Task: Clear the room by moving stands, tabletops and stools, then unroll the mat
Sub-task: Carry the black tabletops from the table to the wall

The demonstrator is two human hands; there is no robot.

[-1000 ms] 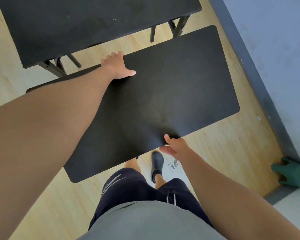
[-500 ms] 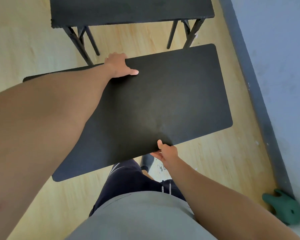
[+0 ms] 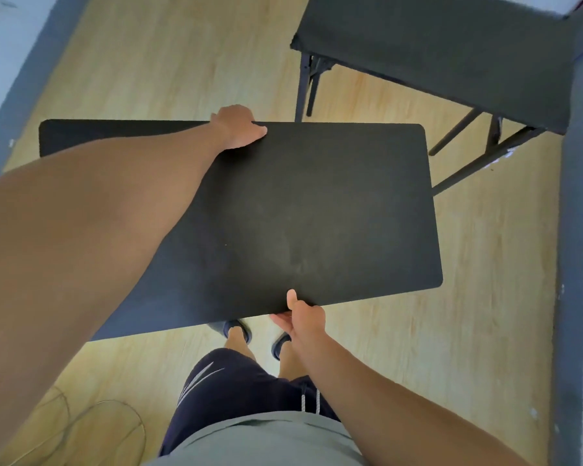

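While I carry this black tabletop [image 3: 317, 203] flat in front of me, off the floor and level over my feet, my left hand [image 3: 238, 127] is clamped over its far edge, thumb lying on the top face and fingers curled down behind where I can't see them. My right hand [image 3: 303, 317] pinches the near edge, thumb pressed on top and the fingers tucked underneath. Both grips sit near the middle of the long sides, so the board balances between them.

I judge this to be the clearing step: one tabletop lifted and in transit, with the mat not yet in sight (nothing here looks like a roll). At the far right another table [image 3: 451, 52] stands on its folding black legs, its near corner close beyond the far right corner of my board. A grey skirting strip [image 3: 572, 264] and wall run down the right side, and the wooden floor [image 3: 169, 62] opens out at the far left.

Next I need a spot to put the board down, probably against a wall. That calls for keeping its right end clear of those legs as I turn, then tipping it onto one long edge without letting the near grip slip.
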